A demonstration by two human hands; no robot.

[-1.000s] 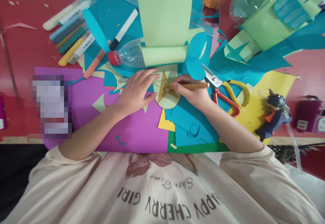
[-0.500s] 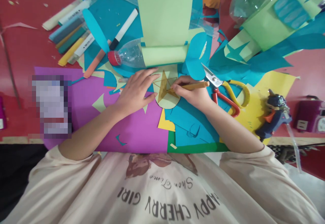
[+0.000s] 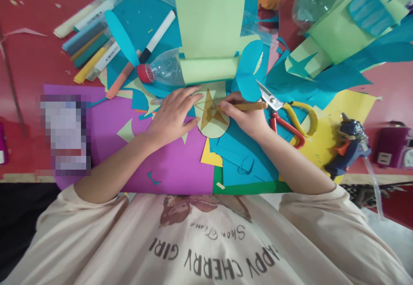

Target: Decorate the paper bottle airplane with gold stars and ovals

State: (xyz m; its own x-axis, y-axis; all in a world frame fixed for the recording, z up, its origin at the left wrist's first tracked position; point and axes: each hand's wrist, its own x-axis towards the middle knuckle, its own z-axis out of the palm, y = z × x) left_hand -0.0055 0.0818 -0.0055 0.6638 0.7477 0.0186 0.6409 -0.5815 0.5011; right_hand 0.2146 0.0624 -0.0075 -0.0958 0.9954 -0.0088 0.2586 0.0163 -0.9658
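Observation:
A pale green paper piece with a rounded lower edge [image 3: 214,131] lies in front of me, bearing a partly coloured ochre star [image 3: 207,113]. My right hand [image 3: 247,116] is closed around an ochre marker [image 3: 248,106], whose tip meets the star. Fingers spread, my left hand [image 3: 176,115] lies flat at the paper's left side, its fingertips on or near the edge. Just beyond the paper, a clear plastic bottle [image 3: 166,67] with a red cap lies on its side, wrapped in light green paper.
Scissors [image 3: 284,113] with red and yellow handles lie right of my right hand. A glue gun [image 3: 348,149] rests farther right. Several markers [image 3: 92,39] lie at the upper left. A blurred-out object [image 3: 66,134] sits on purple paper [image 3: 125,168]. Paper scraps surround the work.
The marker tip has shifted slightly up and left over the star, and more of the star's middle is coloured. My left hand has stayed in place.

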